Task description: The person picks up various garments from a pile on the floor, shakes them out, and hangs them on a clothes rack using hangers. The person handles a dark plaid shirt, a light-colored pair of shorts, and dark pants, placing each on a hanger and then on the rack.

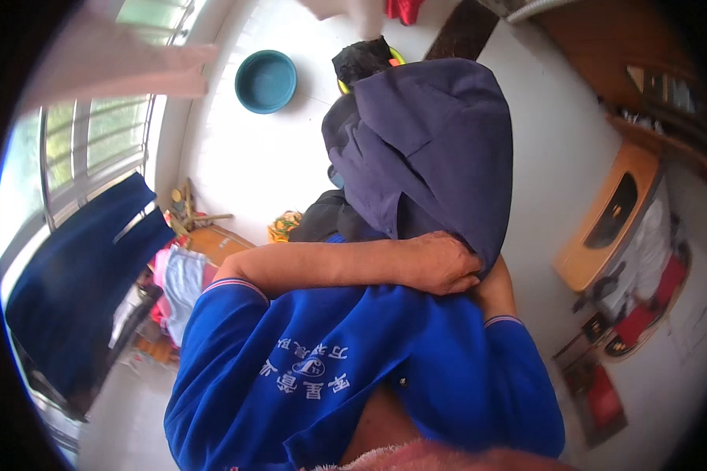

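A large, dark purple-grey garment (442,135) hangs bunched in front of my body. My left arm reaches across my chest, and my left hand (445,262) is curled shut on the lower edge of that cloth. Of my right arm (501,288) only the forearm shows; my right hand is hidden behind the garment. Just beyond the garment is a black cloth (362,62), lying over a yellow-rimmed container (397,56) that is mostly covered.
A teal plastic basin (265,81) sits on the pale floor. At left, dark blue trousers (88,282) hang by the barred window (115,132), near piled clothes (182,288). Rightward stand a wooden panel with an oval inset (613,218) and a wooden cabinet (613,53).
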`<state>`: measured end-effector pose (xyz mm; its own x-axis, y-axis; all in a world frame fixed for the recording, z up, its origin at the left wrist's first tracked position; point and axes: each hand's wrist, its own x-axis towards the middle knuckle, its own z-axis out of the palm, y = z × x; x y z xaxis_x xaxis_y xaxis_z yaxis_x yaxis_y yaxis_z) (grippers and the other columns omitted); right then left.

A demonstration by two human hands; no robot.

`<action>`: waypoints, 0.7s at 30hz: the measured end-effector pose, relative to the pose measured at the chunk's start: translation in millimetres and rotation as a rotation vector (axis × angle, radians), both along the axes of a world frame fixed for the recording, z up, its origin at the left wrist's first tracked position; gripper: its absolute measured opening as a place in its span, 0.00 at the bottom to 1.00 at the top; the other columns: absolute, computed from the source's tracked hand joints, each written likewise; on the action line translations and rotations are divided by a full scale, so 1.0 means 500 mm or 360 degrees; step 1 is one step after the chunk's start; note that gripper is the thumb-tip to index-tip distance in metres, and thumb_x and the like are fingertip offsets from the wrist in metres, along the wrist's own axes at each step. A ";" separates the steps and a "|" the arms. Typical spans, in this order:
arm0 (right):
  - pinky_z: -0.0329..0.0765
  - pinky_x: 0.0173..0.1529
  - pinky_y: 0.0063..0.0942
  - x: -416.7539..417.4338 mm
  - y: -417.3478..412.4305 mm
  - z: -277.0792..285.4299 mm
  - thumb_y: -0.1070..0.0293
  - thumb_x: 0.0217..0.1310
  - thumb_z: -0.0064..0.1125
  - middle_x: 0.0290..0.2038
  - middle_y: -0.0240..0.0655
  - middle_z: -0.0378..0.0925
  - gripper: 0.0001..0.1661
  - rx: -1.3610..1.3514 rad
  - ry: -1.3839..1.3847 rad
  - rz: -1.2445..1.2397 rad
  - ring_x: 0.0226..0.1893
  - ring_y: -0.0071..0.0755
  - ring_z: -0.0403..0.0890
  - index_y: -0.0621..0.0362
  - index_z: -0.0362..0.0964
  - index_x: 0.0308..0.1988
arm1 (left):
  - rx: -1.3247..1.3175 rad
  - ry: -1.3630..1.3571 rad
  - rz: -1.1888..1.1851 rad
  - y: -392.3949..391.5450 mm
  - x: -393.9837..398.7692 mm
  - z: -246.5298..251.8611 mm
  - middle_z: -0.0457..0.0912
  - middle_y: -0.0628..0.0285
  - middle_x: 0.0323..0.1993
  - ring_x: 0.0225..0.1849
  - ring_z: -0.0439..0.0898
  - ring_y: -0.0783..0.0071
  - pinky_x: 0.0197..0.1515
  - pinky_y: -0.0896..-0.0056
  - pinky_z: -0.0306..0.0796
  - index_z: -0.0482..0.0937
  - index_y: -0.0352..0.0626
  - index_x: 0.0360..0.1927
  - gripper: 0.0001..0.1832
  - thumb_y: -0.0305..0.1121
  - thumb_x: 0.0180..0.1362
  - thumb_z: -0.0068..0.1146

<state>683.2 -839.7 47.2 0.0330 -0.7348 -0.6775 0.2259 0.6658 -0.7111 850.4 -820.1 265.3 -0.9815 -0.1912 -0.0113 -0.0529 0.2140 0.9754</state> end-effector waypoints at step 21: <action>0.80 0.51 0.38 0.398 -0.205 0.303 0.62 0.67 0.55 0.43 0.45 0.84 0.17 -0.0671 0.0025 0.1138 0.44 0.42 0.84 0.64 0.78 0.47 | 0.0428 -0.0494 0.2540 0.116 0.509 -0.114 0.80 0.43 0.52 0.53 0.81 0.57 0.57 0.60 0.72 0.64 0.40 0.69 0.40 0.54 0.62 0.61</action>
<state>882.4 -942.1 198.9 0.5814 -0.7324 -0.3545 -0.1629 0.3221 -0.9326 1104.7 -762.0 208.2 0.2384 -0.9037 -0.3556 -0.2283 -0.4081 0.8840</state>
